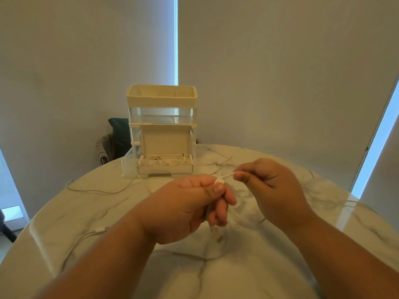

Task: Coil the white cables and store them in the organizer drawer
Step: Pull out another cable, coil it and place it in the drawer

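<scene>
Cable (224,176): a short white stretch spans between 2 hands, above the table (64,212). Organizer (162,98) stands at the table's far edge with its bottom drawer (129,167) pulled out. In the drawer: 1 open box (165,169), lid up, holding coiled white cables (159,162). Left hand (185,208) pinches the cable under its thumb, fingers curled; plug end (219,238) hangs below that fist. Right hand (272,188) pinches the strand between thumb and forefinger. Loose cables (97,192) lie on the table.
</scene>
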A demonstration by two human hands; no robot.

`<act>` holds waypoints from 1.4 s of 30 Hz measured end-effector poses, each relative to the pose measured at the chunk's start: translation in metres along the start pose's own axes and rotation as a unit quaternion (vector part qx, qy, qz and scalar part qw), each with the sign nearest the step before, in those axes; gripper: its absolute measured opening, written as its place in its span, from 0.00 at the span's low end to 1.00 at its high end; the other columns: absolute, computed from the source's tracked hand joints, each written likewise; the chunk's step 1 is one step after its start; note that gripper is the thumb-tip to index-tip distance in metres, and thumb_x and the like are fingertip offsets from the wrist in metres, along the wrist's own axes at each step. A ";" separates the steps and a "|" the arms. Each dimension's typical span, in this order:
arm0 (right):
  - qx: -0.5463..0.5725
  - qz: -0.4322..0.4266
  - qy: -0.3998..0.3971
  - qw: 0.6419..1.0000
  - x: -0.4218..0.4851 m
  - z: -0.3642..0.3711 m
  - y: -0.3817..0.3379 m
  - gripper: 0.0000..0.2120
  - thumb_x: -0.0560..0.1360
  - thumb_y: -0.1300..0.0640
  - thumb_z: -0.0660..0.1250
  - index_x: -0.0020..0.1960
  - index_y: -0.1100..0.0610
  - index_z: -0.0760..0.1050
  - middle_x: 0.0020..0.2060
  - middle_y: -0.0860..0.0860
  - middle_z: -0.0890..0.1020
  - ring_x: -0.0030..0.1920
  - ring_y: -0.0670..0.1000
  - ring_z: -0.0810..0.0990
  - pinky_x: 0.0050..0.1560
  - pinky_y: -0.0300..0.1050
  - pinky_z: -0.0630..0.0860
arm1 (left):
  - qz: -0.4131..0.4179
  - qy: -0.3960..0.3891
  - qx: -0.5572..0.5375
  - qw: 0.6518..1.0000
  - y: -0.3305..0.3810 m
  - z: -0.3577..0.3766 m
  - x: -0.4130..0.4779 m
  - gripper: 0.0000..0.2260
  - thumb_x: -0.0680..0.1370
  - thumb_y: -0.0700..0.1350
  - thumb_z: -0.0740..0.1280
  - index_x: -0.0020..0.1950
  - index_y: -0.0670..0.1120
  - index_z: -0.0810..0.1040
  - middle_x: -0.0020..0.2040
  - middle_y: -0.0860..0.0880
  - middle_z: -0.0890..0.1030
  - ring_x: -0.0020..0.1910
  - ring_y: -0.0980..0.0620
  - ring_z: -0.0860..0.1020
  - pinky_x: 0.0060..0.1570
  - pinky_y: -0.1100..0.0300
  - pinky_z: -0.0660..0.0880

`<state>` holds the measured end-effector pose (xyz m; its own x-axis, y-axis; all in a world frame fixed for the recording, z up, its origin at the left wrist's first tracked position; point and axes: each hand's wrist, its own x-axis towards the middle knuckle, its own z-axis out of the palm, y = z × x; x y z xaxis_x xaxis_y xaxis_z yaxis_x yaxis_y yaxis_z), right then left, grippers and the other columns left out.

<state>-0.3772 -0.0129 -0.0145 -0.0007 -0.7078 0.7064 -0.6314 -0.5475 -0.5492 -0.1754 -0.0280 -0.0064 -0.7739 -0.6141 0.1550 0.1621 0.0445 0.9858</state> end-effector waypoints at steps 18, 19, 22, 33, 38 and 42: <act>0.276 0.289 -0.183 0.898 -0.023 0.036 -0.031 0.11 0.78 0.62 0.64 0.41 0.60 0.83 0.35 0.56 0.79 0.27 0.48 0.68 0.29 0.42 0.63 | 0.131 0.234 -0.323 0.908 0.004 0.004 0.010 0.13 0.81 0.41 0.58 0.59 0.37 0.78 0.49 0.41 0.85 0.46 0.49 0.85 0.51 0.57 0.82; 0.326 0.315 -0.183 0.873 -0.024 0.037 -0.032 0.10 0.77 0.63 0.65 0.39 0.61 0.81 0.34 0.57 0.79 0.26 0.48 0.66 0.28 0.41 0.62 | 0.133 0.240 -0.326 0.904 0.004 0.003 0.010 0.13 0.82 0.41 0.57 0.59 0.38 0.78 0.49 0.41 0.85 0.47 0.49 0.85 0.51 0.56 0.81; 0.456 0.378 -0.202 0.780 -0.027 0.038 -0.038 0.03 0.71 0.62 0.68 0.41 0.62 0.77 0.33 0.57 0.78 0.22 0.48 0.65 0.23 0.38 0.63 | 0.140 0.266 -0.325 0.897 0.004 0.000 0.012 0.13 0.83 0.41 0.56 0.59 0.38 0.77 0.50 0.41 0.85 0.50 0.48 0.85 0.54 0.55 0.81; 0.445 0.395 -0.199 0.779 -0.029 0.041 -0.049 0.10 0.72 0.65 0.67 0.51 0.62 0.84 0.29 0.56 0.74 0.25 0.49 0.69 0.30 0.42 0.69 | 0.135 0.383 -0.169 0.898 -0.003 -0.020 0.019 0.09 0.81 0.38 0.62 0.58 0.43 0.79 0.51 0.46 0.86 0.53 0.50 0.84 0.58 0.56 0.77; 0.471 0.364 -0.169 0.785 -0.027 0.033 -0.053 0.12 0.66 0.64 0.74 0.49 0.67 0.83 0.27 0.55 0.74 0.28 0.52 0.76 0.45 0.50 0.78 | 0.147 0.360 0.099 0.916 -0.011 -0.017 0.014 0.08 0.81 0.39 0.65 0.56 0.47 0.81 0.49 0.52 0.86 0.50 0.55 0.84 0.54 0.55 0.79; 0.428 0.326 -0.138 0.831 -0.025 0.028 -0.057 0.10 0.67 0.60 0.75 0.47 0.63 0.85 0.24 0.53 0.74 0.26 0.52 0.73 0.40 0.48 0.79 | 0.136 0.331 0.215 0.909 -0.015 -0.014 0.013 0.10 0.82 0.41 0.63 0.55 0.52 0.81 0.46 0.54 0.85 0.46 0.56 0.83 0.49 0.57 0.80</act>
<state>-0.3192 0.0237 -0.0133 0.1265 -0.9895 0.0694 0.2174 -0.0406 -0.9752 -0.1795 -0.0474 -0.0205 -0.1808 -0.8671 0.4641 -0.0708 0.4821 0.8733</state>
